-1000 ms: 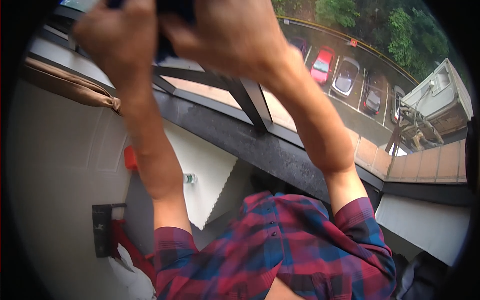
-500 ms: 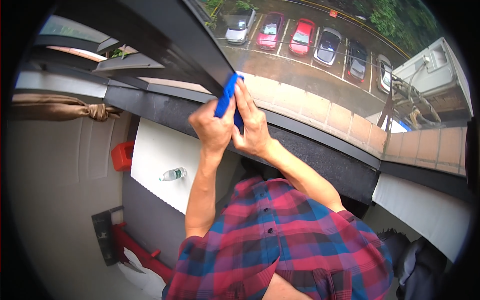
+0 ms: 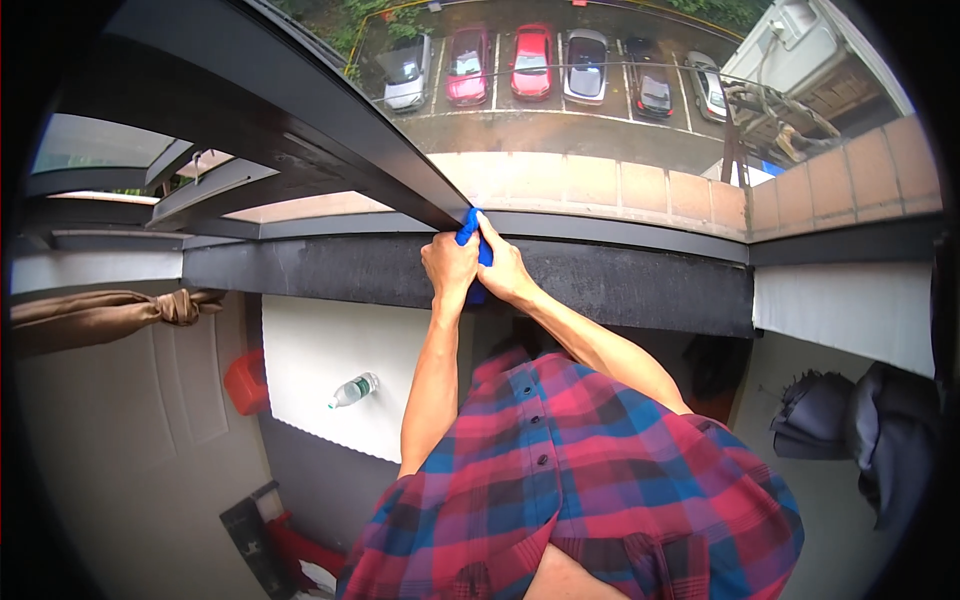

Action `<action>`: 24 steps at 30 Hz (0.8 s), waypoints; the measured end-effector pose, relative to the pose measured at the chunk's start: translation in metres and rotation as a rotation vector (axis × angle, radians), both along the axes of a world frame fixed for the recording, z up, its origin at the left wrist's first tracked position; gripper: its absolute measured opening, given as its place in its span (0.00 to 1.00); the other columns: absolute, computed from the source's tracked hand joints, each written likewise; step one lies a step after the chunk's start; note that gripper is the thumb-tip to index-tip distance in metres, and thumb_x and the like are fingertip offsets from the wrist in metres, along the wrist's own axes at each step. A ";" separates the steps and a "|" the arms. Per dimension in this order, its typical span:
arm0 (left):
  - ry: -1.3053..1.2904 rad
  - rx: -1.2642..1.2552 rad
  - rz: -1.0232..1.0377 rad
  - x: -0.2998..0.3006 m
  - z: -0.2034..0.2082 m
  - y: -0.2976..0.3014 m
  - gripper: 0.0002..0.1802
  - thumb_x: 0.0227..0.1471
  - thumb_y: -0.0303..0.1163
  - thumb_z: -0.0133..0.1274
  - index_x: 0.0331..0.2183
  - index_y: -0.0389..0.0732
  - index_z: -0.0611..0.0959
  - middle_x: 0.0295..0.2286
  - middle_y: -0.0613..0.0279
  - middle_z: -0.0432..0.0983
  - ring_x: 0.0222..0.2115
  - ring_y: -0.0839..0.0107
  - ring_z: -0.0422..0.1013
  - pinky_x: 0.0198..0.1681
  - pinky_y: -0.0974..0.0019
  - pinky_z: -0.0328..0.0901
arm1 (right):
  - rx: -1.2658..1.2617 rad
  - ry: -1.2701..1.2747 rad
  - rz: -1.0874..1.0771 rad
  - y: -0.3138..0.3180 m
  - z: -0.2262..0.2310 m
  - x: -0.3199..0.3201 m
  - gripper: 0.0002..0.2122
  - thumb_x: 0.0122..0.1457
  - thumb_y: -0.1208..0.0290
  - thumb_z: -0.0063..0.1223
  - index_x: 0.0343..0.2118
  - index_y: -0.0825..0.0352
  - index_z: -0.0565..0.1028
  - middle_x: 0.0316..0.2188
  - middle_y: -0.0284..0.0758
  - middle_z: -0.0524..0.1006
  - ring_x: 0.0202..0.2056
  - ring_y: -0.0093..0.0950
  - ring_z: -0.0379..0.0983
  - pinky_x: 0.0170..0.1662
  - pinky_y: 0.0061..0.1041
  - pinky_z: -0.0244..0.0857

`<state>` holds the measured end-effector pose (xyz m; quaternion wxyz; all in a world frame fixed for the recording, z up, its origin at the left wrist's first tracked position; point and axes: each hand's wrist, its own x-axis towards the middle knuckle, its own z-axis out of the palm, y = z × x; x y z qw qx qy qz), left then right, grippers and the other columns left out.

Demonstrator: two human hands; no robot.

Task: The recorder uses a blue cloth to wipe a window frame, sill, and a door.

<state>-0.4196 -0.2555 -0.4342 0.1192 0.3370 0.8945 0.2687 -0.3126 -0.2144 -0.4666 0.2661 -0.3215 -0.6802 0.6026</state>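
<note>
Twelve o'clock: left hand (image 3: 450,262) and right hand (image 3: 508,272) clasp blue cloth (image 3: 486,252), apparently pinched to hug the dark window frame (image 3: 340,125).

Daylight comes from outside, brightening the tiled ledge (image 3: 590,183) and the white tabletop (image 3: 320,340), which is palest of all indoors. The window frame (image 3: 240,105) darkens almost to black, and the left wall (image 3: 120,430) sits in dim grey. The hands (image 3: 451,265) look reasonably crisp. Fisheye distortion curves the ledge, and black vignetting swallows the corners.
</note>
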 end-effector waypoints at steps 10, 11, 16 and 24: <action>-0.072 0.202 -0.162 0.028 0.073 -0.072 0.17 0.54 0.40 0.61 0.25 0.34 0.84 0.18 0.49 0.77 0.18 0.56 0.74 0.25 0.56 0.66 | -0.136 0.213 0.033 -0.057 0.058 0.045 0.37 0.49 0.76 0.61 0.64 0.70 0.61 0.60 0.51 0.68 0.52 0.39 0.75 0.52 0.32 0.70; -0.073 0.232 -0.188 0.032 0.077 -0.068 0.17 0.54 0.40 0.61 0.25 0.34 0.84 0.18 0.49 0.77 0.18 0.56 0.74 0.25 0.56 0.66 | -0.102 0.213 0.012 -0.056 0.066 0.050 0.37 0.49 0.76 0.61 0.64 0.70 0.61 0.60 0.51 0.68 0.52 0.39 0.75 0.52 0.32 0.70; -0.113 0.422 -0.256 0.056 0.082 -0.052 0.14 0.59 0.37 0.57 0.30 0.35 0.85 0.27 0.50 0.79 0.28 0.53 0.77 0.33 0.57 0.69 | 0.518 -0.011 -0.484 -0.052 0.085 0.091 0.33 0.55 0.75 0.61 0.64 0.68 0.62 0.65 0.47 0.63 0.58 0.41 0.70 0.50 0.35 0.71; -0.464 0.494 -0.432 0.101 0.069 -0.046 0.19 0.63 0.40 0.53 0.39 0.32 0.85 0.35 0.53 0.80 0.33 0.63 0.77 0.38 0.62 0.70 | 0.291 0.143 -0.420 -0.083 0.091 0.115 0.28 0.68 0.58 0.46 0.66 0.71 0.59 0.62 0.49 0.66 0.64 0.40 0.62 0.65 0.33 0.55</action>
